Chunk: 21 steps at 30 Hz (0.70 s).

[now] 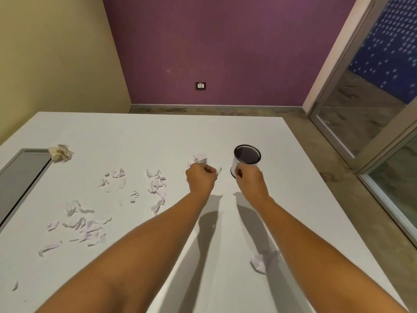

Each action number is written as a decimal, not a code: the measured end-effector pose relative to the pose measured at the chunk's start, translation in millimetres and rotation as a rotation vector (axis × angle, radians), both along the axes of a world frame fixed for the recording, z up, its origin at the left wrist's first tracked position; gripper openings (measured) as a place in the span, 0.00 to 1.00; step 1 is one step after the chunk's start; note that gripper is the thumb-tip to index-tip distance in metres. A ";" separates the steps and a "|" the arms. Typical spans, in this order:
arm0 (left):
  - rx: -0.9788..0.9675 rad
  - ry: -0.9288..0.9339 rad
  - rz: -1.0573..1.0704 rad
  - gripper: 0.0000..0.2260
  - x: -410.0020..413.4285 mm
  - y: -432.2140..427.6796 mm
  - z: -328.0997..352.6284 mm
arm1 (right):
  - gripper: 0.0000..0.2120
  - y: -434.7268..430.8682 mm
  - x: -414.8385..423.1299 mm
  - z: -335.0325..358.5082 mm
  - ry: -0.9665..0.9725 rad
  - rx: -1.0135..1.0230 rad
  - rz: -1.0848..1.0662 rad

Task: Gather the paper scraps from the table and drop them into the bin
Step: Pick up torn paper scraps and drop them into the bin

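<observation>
A: On the white table (158,136), right of centre, the small round bin (247,159) stands upright with its dark mouth open. Right hand (250,180) is against its near side, fingers curled around the lower wall, so it grips the bin.

B: Left hand (200,178)?

A: Clenched into a fist just left of the bin, not touching it. White paper shows at the thumb side of the fist, so it seems to hold scraps; how many, cannot tell.

B: Where are the rest of the paper scraps (155,186)?

A: Mostly on the tabletop left of the hands. One small pile (198,159) lies just beyond the left fist. A strip-like run sits left of the left wrist. A looser scatter (116,179) lies further left, and a larger cluster (83,227) nearer the front-left. One crumpled piece (262,262) lies under the right forearm, partly in its shadow.

B: Anything else on the table?

A: A crumpled cream-coloured wad (60,152) at the far left, beside the corner of a grey recessed panel (20,177).
</observation>
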<state>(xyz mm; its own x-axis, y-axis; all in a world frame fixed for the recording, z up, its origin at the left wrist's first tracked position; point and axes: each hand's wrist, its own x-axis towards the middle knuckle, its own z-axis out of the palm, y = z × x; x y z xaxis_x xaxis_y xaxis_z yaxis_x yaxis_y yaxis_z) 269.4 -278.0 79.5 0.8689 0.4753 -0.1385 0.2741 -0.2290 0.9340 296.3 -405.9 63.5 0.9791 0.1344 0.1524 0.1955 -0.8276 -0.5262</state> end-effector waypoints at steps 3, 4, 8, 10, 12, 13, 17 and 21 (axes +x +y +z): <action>-0.031 -0.019 -0.031 0.04 35.5 -23.6 10.1 | 0.06 -8.5 33.6 9.0 -0.031 0.080 -0.089; -0.025 -0.022 -0.045 0.02 46.1 -30.3 12.6 | 0.06 -10.5 44.3 11.1 -0.022 0.113 -0.123; -0.057 0.038 -0.087 0.03 83.4 -48.2 14.6 | 0.07 -17.8 78.7 11.1 0.013 0.195 -0.204; -0.068 0.075 -0.101 0.04 99.1 -52.6 11.3 | 0.07 -20.3 89.8 8.2 0.033 0.218 -0.222; -0.073 0.093 -0.092 0.05 111.6 -53.8 7.5 | 0.07 -22.0 97.9 3.5 0.045 0.232 -0.229; -0.081 0.097 -0.084 0.05 117.0 -53.6 5.3 | 0.08 -22.2 101.0 1.2 0.050 0.236 -0.230; -0.147 0.157 -0.102 0.04 128.8 -52.0 3.3 | 0.11 -23.9 109.4 -7.5 0.074 0.244 -0.243; -0.170 0.163 -0.103 0.06 128.7 -48.5 0.3 | 0.12 -22.4 107.8 -11.6 0.066 0.248 -0.247</action>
<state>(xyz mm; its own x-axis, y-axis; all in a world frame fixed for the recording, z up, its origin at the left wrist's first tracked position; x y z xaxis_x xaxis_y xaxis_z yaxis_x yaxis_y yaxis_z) 398.1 -326.5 79.8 0.8711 0.3433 -0.3512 0.4079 -0.1072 0.9067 404.0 -428.3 51.9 0.9863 -0.1410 0.0860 -0.0359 -0.6912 -0.7218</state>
